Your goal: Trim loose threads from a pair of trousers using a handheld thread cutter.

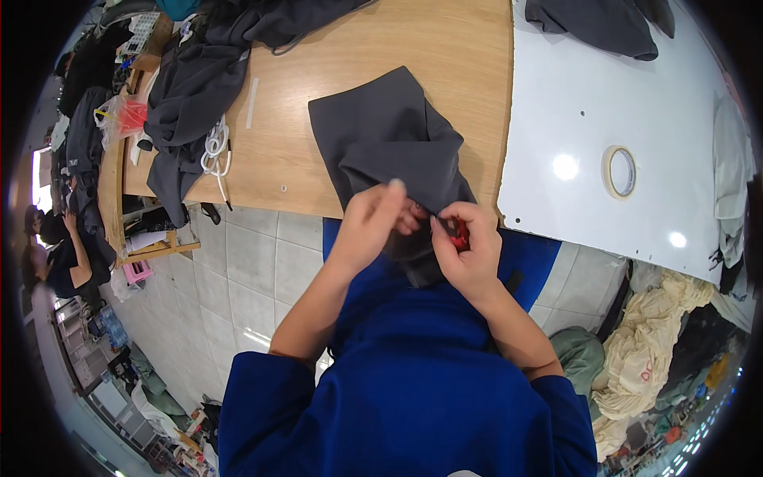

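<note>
A dark grey garment piece (pixel 393 135) lies folded on the wooden table (pixel 334 56) and hangs over its near edge toward me. My left hand (pixel 372 219) pinches the hanging edge of the fabric. My right hand (pixel 469 242) is closed around a small red tool (pixel 459 233), pressed against the same fabric edge right beside the left fingers. Both hands meet just below the table's edge, above my blue clothing.
More dark grey garments (pixel 199 87) and a white cord (pixel 216 147) lie at the table's left. A white tabletop (pixel 604 103) at the right carries a tape roll (pixel 620 172) and another dark garment (pixel 600 24). Cream fabric (pixel 652 334) is piled on the floor right; a person (pixel 67 254) sits far left.
</note>
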Tool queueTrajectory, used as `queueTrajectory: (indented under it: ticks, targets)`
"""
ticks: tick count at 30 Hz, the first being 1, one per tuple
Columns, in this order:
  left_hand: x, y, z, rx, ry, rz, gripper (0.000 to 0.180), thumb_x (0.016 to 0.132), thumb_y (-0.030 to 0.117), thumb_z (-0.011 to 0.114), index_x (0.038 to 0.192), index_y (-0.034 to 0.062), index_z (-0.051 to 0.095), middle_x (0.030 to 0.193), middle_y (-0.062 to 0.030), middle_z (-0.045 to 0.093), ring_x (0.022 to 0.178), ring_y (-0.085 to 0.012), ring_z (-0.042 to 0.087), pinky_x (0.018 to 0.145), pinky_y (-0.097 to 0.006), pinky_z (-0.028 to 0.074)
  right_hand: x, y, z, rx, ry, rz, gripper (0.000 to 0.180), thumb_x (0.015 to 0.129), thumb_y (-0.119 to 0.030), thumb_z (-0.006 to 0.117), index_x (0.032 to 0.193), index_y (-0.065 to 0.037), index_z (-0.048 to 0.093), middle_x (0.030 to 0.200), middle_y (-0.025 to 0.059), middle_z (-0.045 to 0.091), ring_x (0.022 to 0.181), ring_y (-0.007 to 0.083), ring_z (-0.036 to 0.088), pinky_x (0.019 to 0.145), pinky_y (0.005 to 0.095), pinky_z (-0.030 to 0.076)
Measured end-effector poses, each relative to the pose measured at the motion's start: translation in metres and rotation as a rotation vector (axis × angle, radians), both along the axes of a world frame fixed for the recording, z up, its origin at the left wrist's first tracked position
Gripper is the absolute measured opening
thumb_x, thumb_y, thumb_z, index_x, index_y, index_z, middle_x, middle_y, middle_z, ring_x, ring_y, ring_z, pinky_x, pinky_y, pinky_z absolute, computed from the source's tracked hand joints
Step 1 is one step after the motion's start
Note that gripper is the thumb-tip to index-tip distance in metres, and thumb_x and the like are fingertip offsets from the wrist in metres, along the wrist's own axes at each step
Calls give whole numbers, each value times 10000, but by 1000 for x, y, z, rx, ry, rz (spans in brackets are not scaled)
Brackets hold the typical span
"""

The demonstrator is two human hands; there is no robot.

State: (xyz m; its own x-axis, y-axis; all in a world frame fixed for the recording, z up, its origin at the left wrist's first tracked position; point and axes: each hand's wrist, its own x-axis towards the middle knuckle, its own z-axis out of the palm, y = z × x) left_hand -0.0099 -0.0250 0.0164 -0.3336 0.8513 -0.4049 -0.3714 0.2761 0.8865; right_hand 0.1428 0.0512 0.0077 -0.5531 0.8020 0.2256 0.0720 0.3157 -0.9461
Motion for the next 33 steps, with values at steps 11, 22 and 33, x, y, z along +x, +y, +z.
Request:
queueTrajectory:
  ticks: [11,22,33]
  targets:
    - [18,27,16,55,-506,220,236,867,61,630,1099,49,590,989,-44,653,867,-124,636,713,-260,536,33,7,5,-183,19,37,401,843,-27,635,1196,17,448,956,98,605,777,108,576,669,214,458]
    - [29,19,16,180,-367,197,307,851,-3,620,1144,32,534,1030,-60,628,917,-134,620,763,-273,528,30,20,28,164,-108,-60,285,707,14,719,980,-5,642,903,133,671,707,226,639,614,268,503]
    - [28,12,16,216,-288,111,275,840,-21,630,1101,17,554,1041,-57,616,917,-117,610,777,-251,526,30,19,34,277,-119,-42,277,677,-7,738,945,-27,670,862,116,682,685,234,635,600,277,482]
